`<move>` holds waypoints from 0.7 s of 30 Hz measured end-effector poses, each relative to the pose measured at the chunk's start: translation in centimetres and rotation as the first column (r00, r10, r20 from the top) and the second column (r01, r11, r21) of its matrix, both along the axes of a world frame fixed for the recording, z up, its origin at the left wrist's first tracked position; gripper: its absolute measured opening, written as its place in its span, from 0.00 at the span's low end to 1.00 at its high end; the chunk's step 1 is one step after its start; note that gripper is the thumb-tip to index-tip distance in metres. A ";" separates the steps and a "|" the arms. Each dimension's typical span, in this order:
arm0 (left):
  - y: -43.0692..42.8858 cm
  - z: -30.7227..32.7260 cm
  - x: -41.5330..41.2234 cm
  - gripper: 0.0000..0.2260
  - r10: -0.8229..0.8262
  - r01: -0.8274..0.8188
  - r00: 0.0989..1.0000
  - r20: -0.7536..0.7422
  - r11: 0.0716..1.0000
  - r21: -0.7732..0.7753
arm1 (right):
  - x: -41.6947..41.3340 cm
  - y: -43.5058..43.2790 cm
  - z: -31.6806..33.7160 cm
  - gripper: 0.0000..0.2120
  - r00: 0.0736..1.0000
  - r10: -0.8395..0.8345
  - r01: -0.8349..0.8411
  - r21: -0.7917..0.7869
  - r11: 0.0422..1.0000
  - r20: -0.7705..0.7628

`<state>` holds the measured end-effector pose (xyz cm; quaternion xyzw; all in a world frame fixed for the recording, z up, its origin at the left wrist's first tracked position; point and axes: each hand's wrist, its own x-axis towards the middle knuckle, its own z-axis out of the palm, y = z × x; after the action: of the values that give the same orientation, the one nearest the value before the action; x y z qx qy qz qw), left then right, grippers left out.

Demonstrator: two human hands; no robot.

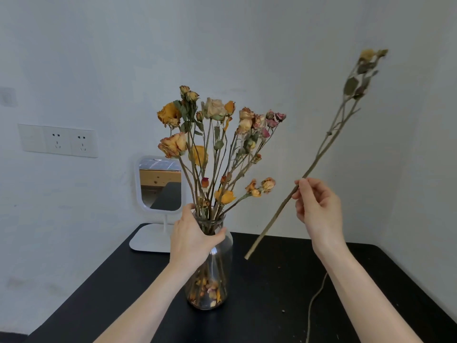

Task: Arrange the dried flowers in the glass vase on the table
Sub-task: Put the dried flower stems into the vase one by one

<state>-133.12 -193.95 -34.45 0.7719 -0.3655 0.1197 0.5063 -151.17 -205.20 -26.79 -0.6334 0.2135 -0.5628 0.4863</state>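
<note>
- Forearms reach in from the near edge, 1 on each side, over a black table (pixel 284 280).
- On the near right of the table lies a thin, pale cord (pixel 314 300), running off the near edge; a few small crumbs are scattered around it.
- Left hand (pixel 190 240): thumb and fingers are curled round the neck of the glass vase (pixel 215 276), just under the rim, bracing it.
- That vase stands upright on the table, left of centre. It is clear, with loose petals (pixel 206 290) gathered at its bottom.
- Many dried flowers (pixel 215 134) already stand in it, fanning up and to the right, mostly orange, cream and pink heads.
- Right hand (pixel 317 207): thumb and fingertips pinch 1 loose stem (pixel 329 133) partway up, the other fingers loosely bent.
- This stem is held in the air, right of the vase and apart from it. It tilts, with the cut end low and to the left and the blurred head high at the far right.
- Step in hand, as I judge it: adding 1 more stem to a bunch that is nearly complete.
- Next move calls for swinging the cut end left to the mouth of the vase, then finding a gap among the crowded stems.
- Brittle heads could shed or snap if brushed, so a slow, steep entry seems wise.
- Far left: a white mirror (pixel 160 184) on a stand, and wall sockets (pixel 58 141) beyond.
</note>
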 end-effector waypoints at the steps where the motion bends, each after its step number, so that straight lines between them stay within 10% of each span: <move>1: 0.2 0.0 0.3 0.33 -0.042 0.042 0.999 -0.005 0.999 -0.004 | -0.1 0.0 0.1 0.07 1.000 -0.001 0.001 -0.004 1.000 0.006; 9: 2.2 0.4 2.5 0.29 -0.378 0.392 0.886 -0.268 0.920 -0.001 | -0.3 0.3 0.6 0.08 0.997 0.019 -0.017 -0.026 1.000 0.072; 21: 2.4 0.2 2.3 0.32 -0.271 0.279 0.930 -0.247 0.960 -0.002 | 0.8 3.3 3.8 0.08 0.980 0.116 -0.072 -0.252 0.965 0.163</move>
<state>-130.84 -191.52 -34.27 0.7301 -0.4066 -0.0549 0.5464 -150.37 -201.90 -23.03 -0.6458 0.0681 -0.6148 0.4475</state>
